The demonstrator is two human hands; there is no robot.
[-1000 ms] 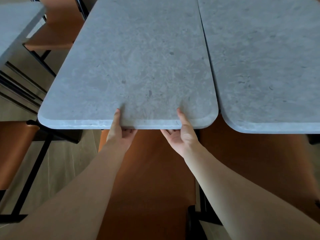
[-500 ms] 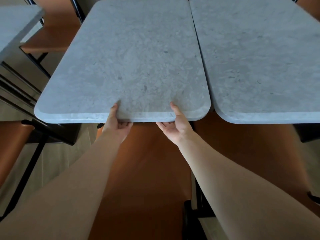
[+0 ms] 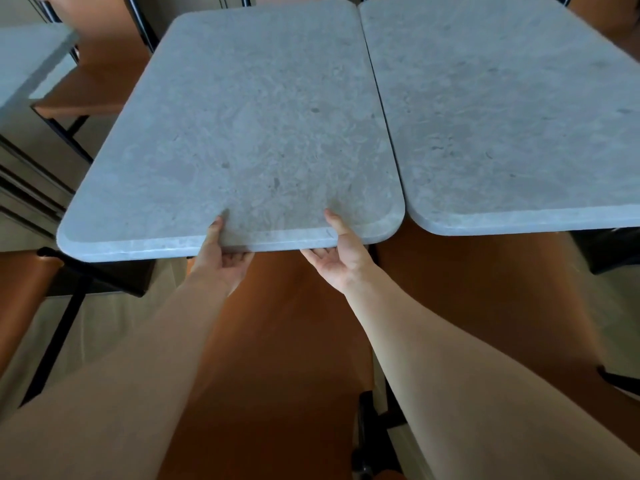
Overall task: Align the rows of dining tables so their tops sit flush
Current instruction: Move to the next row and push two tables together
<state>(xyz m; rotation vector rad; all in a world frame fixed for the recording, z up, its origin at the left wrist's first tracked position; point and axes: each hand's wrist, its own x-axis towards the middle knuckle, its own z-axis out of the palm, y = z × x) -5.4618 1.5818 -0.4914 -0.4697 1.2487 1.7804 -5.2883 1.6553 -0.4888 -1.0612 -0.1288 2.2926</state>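
Two grey stone-look dining tables stand side by side. My left hand [image 3: 221,259] and my right hand [image 3: 337,258] both grip the near edge of the left table [image 3: 249,126], thumbs on top and fingers curled underneath. The right table [image 3: 512,109] lies beside it with a thin dark seam between the long sides. The left table's near edge sits slightly closer to me than the right table's near edge.
An orange bench seat [image 3: 284,358] runs below the tables in front of me. Orange chairs with black frames [image 3: 83,95] stand at the left, beside the corner of a third grey table [image 3: 24,64]. Another orange seat [image 3: 20,299] is at the near left.
The view has shifted so that both tables appear lower and farther back, with their far edges now visible. My hands keep the same grip on the left table's near edge.
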